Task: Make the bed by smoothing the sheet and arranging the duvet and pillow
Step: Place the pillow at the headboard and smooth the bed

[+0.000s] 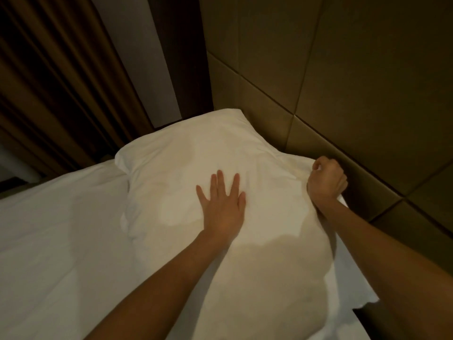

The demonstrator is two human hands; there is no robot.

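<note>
At the head edge of the bed [29, 290], hard against the headboard [343, 106], the pillow [181, 168] already lies flat in its place, reaching toward the bed's far corner by the curtain [49, 94]. So you look late in the job: the pillow is set and only its shaping seems left. Your left grip [224, 204] lies spread, fingers straight and apart, pressing the pillow's middle. Your right grip [327, 182] is clamped in a fist on the pillow's headboard-side edge, with cloth bunched inside it. The pillow thus sits under one grip and runs out to the left of the other. Beside the pillow, toward the bed's foot, the white cover [68, 229] lies mostly smooth with soft creases. You cannot tell from here whether it is sheet or duvet, and no separate duvet shows. Judge that part unproven until you look down the bed.
</note>
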